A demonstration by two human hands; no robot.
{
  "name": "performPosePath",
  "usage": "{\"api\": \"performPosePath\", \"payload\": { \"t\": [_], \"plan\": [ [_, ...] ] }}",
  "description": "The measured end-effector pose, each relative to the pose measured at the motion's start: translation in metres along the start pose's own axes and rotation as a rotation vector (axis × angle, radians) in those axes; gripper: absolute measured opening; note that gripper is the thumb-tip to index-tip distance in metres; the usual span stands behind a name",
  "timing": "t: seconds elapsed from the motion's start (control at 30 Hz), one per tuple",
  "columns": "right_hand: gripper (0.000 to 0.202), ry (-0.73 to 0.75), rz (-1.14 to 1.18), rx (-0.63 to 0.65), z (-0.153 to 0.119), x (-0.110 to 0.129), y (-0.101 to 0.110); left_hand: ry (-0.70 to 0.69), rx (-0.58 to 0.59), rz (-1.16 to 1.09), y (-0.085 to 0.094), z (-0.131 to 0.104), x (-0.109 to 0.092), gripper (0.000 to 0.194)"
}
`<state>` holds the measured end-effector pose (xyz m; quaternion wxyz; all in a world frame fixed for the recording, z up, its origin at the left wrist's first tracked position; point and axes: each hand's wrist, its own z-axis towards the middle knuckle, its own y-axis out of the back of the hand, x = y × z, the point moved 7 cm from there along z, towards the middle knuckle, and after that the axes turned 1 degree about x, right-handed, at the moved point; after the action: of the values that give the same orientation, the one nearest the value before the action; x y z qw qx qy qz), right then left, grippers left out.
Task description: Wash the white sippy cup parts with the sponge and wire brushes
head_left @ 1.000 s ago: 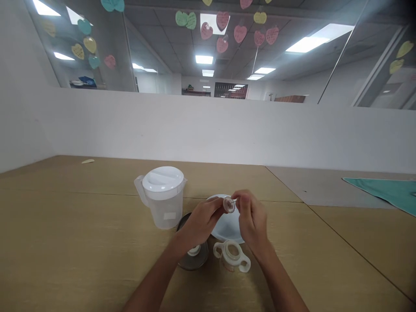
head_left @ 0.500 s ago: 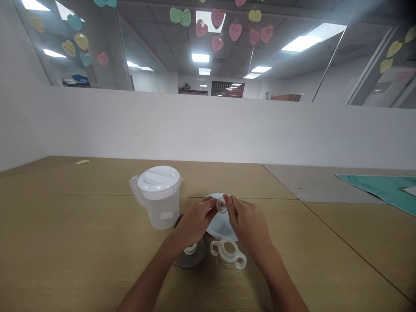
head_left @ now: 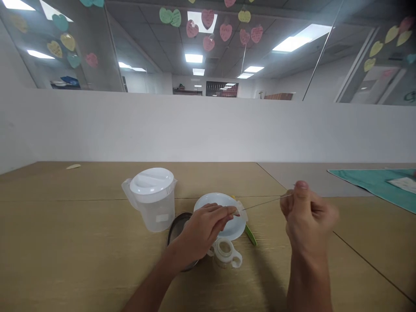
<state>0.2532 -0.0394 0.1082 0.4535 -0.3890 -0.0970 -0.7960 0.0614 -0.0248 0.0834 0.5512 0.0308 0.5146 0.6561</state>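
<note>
Above the front of a pale blue plate [head_left: 238,232], my left hand [head_left: 203,225] is closed on a small clear piece [head_left: 241,212], partly hidden by the fingers. A thin thread [head_left: 264,203] stretches from there to my right hand [head_left: 305,216], which pinches its other end off to the right. Just below the plate stands a clear jar with a white two-handled collar [head_left: 225,248]. A dark round lid or pan [head_left: 177,225] lies partly under my left forearm. The tip of a green handle [head_left: 251,236] sticks out at the plate's right side.
A translucent pitcher with a white lid [head_left: 152,181] stands left of the plate. A teal cloth [head_left: 370,182] lies at the far right of the table [head_left: 81,242]. A small pale scrap [head_left: 73,166] lies far left, near the white wall [head_left: 195,130].
My right hand has moved away to the right from my left hand, and a taut thread now shows between them. The green handle has come into view. The camera view has shifted slightly right.
</note>
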Motion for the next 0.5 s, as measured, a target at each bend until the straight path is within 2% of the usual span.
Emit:
{"api": "performPosePath", "payload": {
  "t": [0.07, 0.13, 0.17, 0.23, 0.3, 0.33, 0.43, 0.5],
  "plan": [
    [0.053, 0.017, 0.034, -0.072, 0.001, 0.000, 0.004, -0.001, -0.017, -0.008, -0.001, 0.001, -0.001, 0.028],
    [0.051, 0.018, 0.085, -0.080, -0.004, -0.002, -0.003, 0.024, -0.044, -0.011, 0.000, 0.002, 0.002, 0.028],
    [0.050, 0.009, 0.111, -0.054, -0.008, -0.004, -0.011, 0.042, -0.051, -0.009, 0.001, 0.002, 0.004, 0.028],
    [0.049, -0.035, 0.128, 0.077, -0.020, -0.014, -0.034, 0.076, -0.055, 0.002, 0.001, 0.003, 0.009, 0.028],
    [0.051, -0.063, 0.054, 0.214, -0.034, -0.024, -0.057, 0.089, -0.042, 0.009, 0.000, 0.004, 0.012, 0.029],
    [0.051, -0.049, 0.014, 0.225, -0.038, -0.027, -0.063, 0.087, -0.031, 0.007, -0.001, 0.005, 0.012, 0.029],
    [0.051, -0.021, -0.024, 0.162, -0.036, -0.031, -0.066, 0.071, -0.001, 0.004, -0.004, 0.003, 0.010, 0.028],
    [0.049, -0.037, 0.083, 0.034, -0.019, -0.034, -0.048, 0.065, 0.007, 0.023, -0.003, 0.000, 0.011, 0.028]
  ]
}}
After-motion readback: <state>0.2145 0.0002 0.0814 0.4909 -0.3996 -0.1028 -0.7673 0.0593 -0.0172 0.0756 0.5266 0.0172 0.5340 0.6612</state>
